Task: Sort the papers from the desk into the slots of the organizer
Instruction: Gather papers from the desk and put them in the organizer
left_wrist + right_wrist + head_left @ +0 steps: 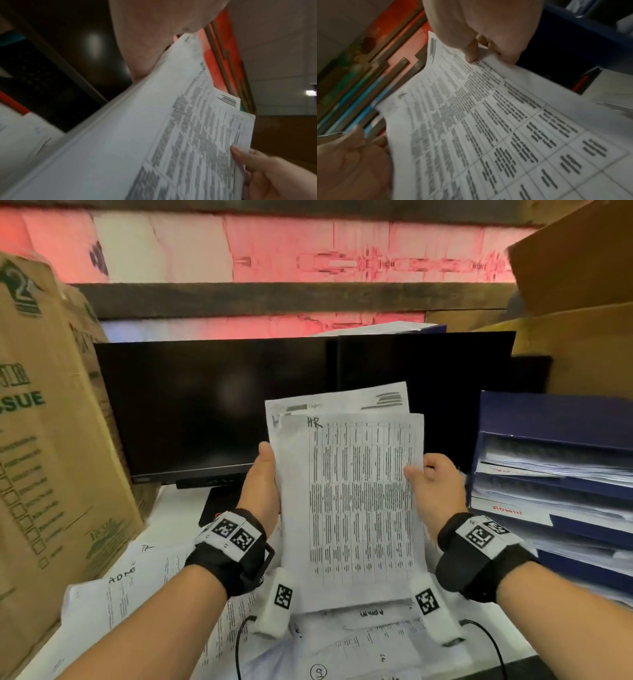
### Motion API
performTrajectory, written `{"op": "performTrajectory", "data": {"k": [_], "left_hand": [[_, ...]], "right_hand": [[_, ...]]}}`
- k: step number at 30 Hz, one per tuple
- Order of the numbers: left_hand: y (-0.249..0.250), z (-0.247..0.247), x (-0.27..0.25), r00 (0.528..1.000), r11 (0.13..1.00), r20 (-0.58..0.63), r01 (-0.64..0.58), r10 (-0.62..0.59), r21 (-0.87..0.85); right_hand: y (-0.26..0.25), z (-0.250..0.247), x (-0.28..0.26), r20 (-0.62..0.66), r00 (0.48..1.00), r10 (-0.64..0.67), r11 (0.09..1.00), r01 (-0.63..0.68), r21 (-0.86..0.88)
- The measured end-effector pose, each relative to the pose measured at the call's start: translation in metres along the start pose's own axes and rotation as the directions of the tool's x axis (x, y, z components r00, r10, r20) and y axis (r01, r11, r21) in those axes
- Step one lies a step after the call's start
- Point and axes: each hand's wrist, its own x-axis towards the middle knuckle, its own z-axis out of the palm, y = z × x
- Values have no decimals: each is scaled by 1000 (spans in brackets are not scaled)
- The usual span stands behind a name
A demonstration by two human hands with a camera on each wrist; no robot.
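Over the paper-strewn desk [171,501], both hands — left hand [262,482], right hand [436,486] — grip the upright papers [356,501], thumbs in front, fingers behind.

I see white sheets [352,508] printed with a grey-black table of fine columns and rows, "HR" scrawled in dark ink at the top. The loose papers [137,587] under them are white too, with black handwriting. My wristbands [233,549] are black, carrying white tags with black square-code patterns. The monitor [212,405] is plain black. To one side the cardboard box [51,440] is brown with green print. The organizer [555,460] is dark blue, its white labels lettered in red. The wall [308,251] behind glows pinkish red, crossed by dark brown beams. The table [178,501] is white.
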Motion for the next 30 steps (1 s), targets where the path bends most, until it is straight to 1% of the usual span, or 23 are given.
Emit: {"op": "performTrajectory", "data": {"k": [2, 4, 6, 8, 10, 11, 13, 15, 18, 20, 22, 24, 26, 28, 30], "left_hand": [[8, 4, -5, 994, 993, 42, -107, 105, 46], [13, 12, -11, 975, 969, 35, -223, 220, 111], [12, 21, -16, 952, 930, -6, -296, 305, 218], [3, 25, -22, 941, 913, -62, -305, 333, 271], [-11, 23, -25, 944, 928, -129, -262, 303, 265], [-18, 22, -27, 951, 938, -145, -229, 273, 261], [-29, 18, -30, 965, 947, -137, -182, 224, 265], [-33, 17, -31, 974, 942, -99, -169, 205, 289], [-31, 19, -31, 978, 934, -66, -166, 196, 318], [-26, 21, -30, 983, 941, -72, -139, 169, 308], [-23, 21, -30, 986, 953, -85, -112, 142, 283], [-20, 23, -29, 986, 952, -82, -116, 144, 283], [-19, 26, -27, 987, 948, -76, -112, 140, 296], [-21, 32, -26, 992, 947, -59, -87, 111, 310], [-24, 38, -28, 997, 947, -20, -60, 70, 315]], "right_hand": [[-11, 0, -3, -80, 994, -76, 997, 77, 15], [-23, 0, -10, -108, 983, -150, 986, 157, 55], [-29, 0, -19, -73, 978, -196, 973, 204, 107], [-26, -1, -29, 19, 983, -185, 974, 181, 140], [-15, -3, -39, 119, 985, -122, 987, 108, 122], [-8, -5, -42, 148, 985, -93, 991, 77, 110], [7, -8, -44, 178, 983, -43, 995, 26, 98], [16, -10, -40, 192, 981, 2, 998, -16, 68], [19, -11, -37, 217, 976, 23, 1000, -27, 13], [19, -12, -36, 212, 977, 7, 1000, -4, -14], [17, -15, -36, 194, 981, -21, 1000, 23, -9], [16, -21, -34, 183, 983, -28, 1000, 26, 9], [14, -29, -32, 211, 977, -17, 1000, 20, -12], [13, -41, -32, 254, 967, 23, 998, -9, -54], [13, -54, -30, 285, 954, 95, 995, -79, -67]]}}
